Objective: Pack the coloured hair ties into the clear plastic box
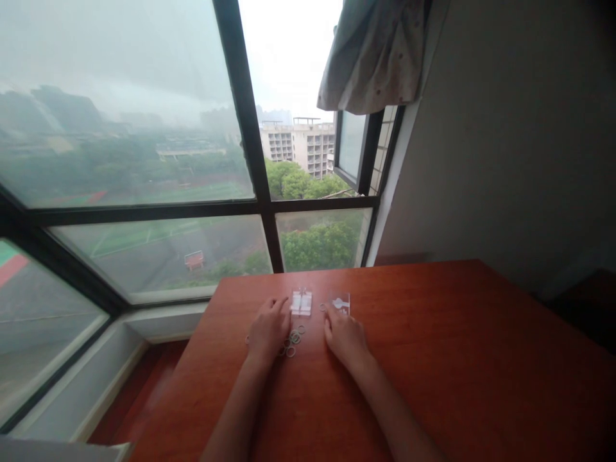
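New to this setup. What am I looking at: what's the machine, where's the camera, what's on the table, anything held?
No machine: these are a person's bare hands. The single picture comes from a camera worn on their head, looking forward and down.

On the reddish-brown table, near the window, sit a small clear-and-white piece and, to its right, a flat transparent piece with white markings. Small rings lie beside the left hand, whose fingers are near the clear-and-white piece. The right hand has its fingertips at another ring; whether it's gripped, I can't tell.
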The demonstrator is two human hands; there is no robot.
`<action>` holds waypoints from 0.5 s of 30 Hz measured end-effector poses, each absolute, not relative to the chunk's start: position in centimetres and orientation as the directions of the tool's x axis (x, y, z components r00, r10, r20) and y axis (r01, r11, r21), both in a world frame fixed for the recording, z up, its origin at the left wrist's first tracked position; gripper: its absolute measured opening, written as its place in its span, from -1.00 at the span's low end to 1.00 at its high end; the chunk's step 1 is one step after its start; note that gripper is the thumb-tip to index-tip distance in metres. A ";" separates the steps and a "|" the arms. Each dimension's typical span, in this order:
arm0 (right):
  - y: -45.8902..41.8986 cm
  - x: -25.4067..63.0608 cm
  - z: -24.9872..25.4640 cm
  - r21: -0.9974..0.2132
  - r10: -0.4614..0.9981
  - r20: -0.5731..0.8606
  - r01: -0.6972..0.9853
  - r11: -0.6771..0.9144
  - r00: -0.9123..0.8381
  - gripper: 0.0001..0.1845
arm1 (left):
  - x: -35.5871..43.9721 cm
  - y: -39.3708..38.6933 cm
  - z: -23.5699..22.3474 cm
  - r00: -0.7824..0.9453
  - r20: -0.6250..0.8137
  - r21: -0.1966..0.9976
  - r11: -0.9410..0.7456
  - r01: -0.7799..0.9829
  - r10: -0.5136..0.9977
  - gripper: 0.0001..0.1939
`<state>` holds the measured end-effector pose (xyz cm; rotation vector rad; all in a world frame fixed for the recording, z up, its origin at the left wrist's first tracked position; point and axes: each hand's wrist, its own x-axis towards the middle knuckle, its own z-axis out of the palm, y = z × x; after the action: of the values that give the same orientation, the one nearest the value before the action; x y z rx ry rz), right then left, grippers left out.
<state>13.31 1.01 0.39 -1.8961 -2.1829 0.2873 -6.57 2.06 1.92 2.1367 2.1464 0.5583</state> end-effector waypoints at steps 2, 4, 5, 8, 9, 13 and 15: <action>1.1 12.3 0.7 -0.273 0.991 -0.001 0.953 0.131 -0.136 -0.56 | -7.6 1.8 2.4 -0.076 0.257 0.216 0.020 0.976 0.963 -0.61; 1.1 11.7 1.0 -0.260 0.988 -0.016 0.955 0.141 -0.151 -0.60 | -8.9 1.4 3.0 -0.117 0.238 0.133 0.087 0.987 0.964 -0.64; 1.0 11.6 1.1 -0.259 0.986 -0.014 0.953 0.159 -0.169 -0.64 | -9.5 1.2 3.3 -0.137 0.188 0.103 0.119 0.988 0.973 -0.67; 0.3 11.9 1.4 -0.278 0.967 0.011 0.928 0.249 -0.256 -0.72 | -10.8 0.7 4.0 -0.211 0.001 0.080 0.211 0.974 0.977 -0.70; -0.1 12.1 1.4 -0.290 0.957 0.022 0.914 0.283 -0.289 -0.74 | -11.0 0.6 4.1 -0.213 -0.049 0.086 0.217 0.972 0.976 -0.69; -1.2 13.5 1.2 -0.392 0.932 0.059 0.850 0.352 -0.359 -0.77 | -10.6 0.3 4.2 -0.053 -0.184 0.192 0.089 0.977 0.981 -0.72; -1.3 14.1 0.9 -0.441 0.934 0.071 0.828 0.345 -0.351 -0.79 | -9.7 0.3 4.0 0.068 -0.208 0.275 -0.008 0.961 0.976 -0.76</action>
<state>14.13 -1.33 0.94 -1.5655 -2.3026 0.4772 -9.74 0.26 4.04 2.0126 1.9347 0.0590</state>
